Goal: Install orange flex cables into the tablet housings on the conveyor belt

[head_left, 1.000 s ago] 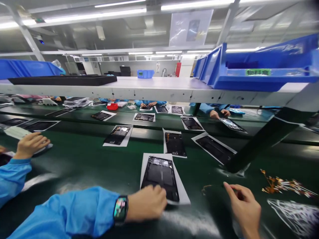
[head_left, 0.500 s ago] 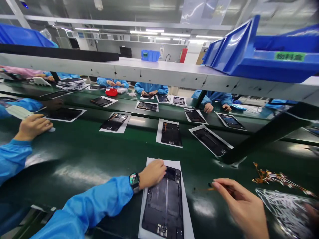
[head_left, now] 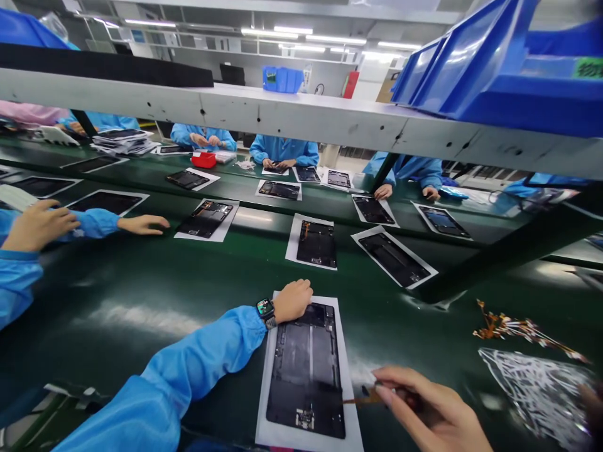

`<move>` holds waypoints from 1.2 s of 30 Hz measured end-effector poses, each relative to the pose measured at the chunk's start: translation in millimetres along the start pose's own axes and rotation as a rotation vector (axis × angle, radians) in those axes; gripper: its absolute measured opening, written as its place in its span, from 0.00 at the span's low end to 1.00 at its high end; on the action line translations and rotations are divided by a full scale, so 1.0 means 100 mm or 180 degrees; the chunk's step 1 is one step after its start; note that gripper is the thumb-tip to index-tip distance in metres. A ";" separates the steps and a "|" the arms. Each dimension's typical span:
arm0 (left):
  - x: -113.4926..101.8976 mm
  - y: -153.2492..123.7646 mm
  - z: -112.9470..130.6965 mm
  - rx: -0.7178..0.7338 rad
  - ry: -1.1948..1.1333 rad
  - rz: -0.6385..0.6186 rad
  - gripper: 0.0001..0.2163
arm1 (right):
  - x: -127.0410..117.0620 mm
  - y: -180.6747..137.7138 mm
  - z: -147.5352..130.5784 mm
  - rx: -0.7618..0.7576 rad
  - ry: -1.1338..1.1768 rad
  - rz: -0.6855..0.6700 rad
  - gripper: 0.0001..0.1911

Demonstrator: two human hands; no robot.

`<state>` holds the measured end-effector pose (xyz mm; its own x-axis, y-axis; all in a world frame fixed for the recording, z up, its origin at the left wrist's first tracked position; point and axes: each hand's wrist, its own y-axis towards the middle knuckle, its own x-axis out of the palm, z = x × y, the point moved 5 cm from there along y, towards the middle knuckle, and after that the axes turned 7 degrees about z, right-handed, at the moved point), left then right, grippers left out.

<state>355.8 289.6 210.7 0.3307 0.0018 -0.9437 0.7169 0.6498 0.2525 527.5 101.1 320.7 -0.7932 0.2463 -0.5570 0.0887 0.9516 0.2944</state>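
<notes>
A black tablet back housing lies on a white paper sheet in front of me. My left hand, in a blue sleeve with a smartwatch at the wrist, is closed over the housing's top left corner; its fingertips are partly hidden. At the lower right, my right hand pinches a thin orange flex cable between thumb and fingers. The cable's free end reaches the housing's right edge. Farther right sit a tangle of flex cables and a clear bag of white strips.
More tablet housings on paper, one here, another here, line the green bench. A dark slanted post and an overhead shelf with blue bins frame the space. Co-workers' hands are at left and across.
My right hand has brought the flex cable left and down to the housing's edge. My left hand stays at the top corner. A co-worker's hand now reaches out at left.
</notes>
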 end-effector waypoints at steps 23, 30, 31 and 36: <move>-0.44 -1.31 0.35 -0.0160 0.0116 0.0505 0.05 | 1.56 1.11 0.27 0.0363 -0.0107 -0.1470 0.06; -0.35 -1.26 0.21 0.0158 0.0523 0.0535 0.04 | 1.90 1.35 0.43 0.0268 -0.0922 -0.1534 0.05; -0.32 -1.26 0.21 0.0184 0.0521 0.0539 0.04 | 1.94 1.37 0.45 0.0292 -0.0980 -0.1570 0.05; -0.25 -1.22 0.25 0.0215 0.0510 0.0584 0.07 | 2.06 1.47 0.57 0.0469 -0.1157 -0.1767 0.04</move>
<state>275.9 191.2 208.7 0.3614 0.2389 -0.9013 0.6950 0.5753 0.4312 411.4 302.4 205.6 -0.4941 -0.2644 -0.8282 -0.1717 0.9636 -0.2051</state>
